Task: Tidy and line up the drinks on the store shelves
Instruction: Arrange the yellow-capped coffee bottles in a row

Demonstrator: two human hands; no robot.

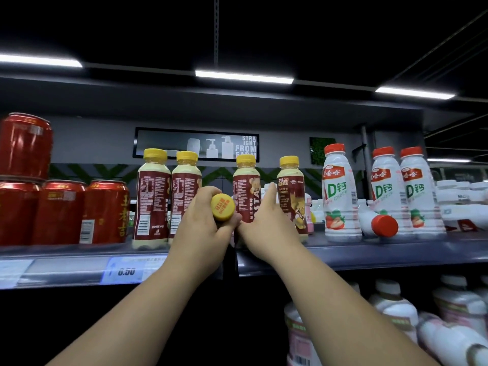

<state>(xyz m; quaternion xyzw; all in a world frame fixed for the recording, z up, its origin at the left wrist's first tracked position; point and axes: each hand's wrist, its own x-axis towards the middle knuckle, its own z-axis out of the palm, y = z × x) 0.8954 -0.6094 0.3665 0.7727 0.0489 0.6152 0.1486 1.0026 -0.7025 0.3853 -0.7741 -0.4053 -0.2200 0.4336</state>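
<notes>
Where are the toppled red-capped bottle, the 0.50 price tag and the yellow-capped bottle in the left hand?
toppled red-capped bottle (pixel 384 225): head view, on its red cap.
0.50 price tag (pixel 126 271): head view, on the printed digits.
yellow-capped bottle (pixel 223 207): head view, on its cap's top face.

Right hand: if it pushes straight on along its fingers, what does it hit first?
Probably the third yellow-capped bottle: the right hand lies against its right side, with its fingers aimed into the gap before the fourth bottle. Past that is a white bottle top; depth is unclear.
</notes>
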